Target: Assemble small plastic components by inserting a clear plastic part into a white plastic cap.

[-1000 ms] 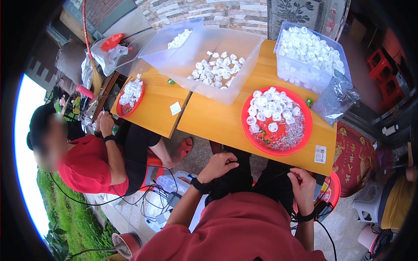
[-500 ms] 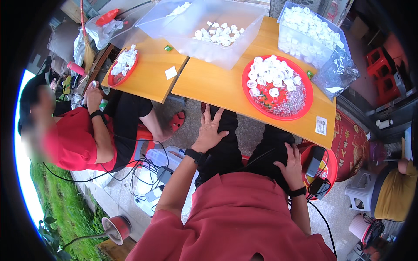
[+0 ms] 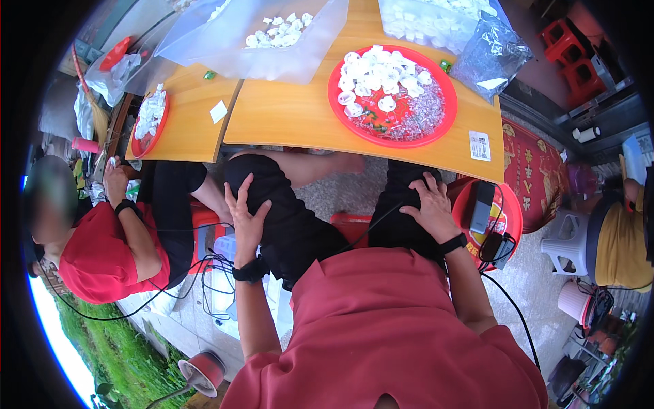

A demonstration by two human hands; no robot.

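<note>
My left hand rests on my left thigh in black trousers, fingers spread, with nothing in it. Over on the other leg, my right hand lies with its fingers apart, also holding nothing. In front of me on the wooden table is a round red tray. White plastic caps are heaped on its far side, and small clear pieces cover the near right part.
A clear bin with white parts stands at the far left, another bin far right beside a plastic bag. At left a co-worker sits holding a small white piece. Cables and a power bank lie on a red stool.
My left hand has shifted left and my left knee has swung outward. My right hand stays on its thigh. The whole view has turned, so the table things appear farther up and left.
</note>
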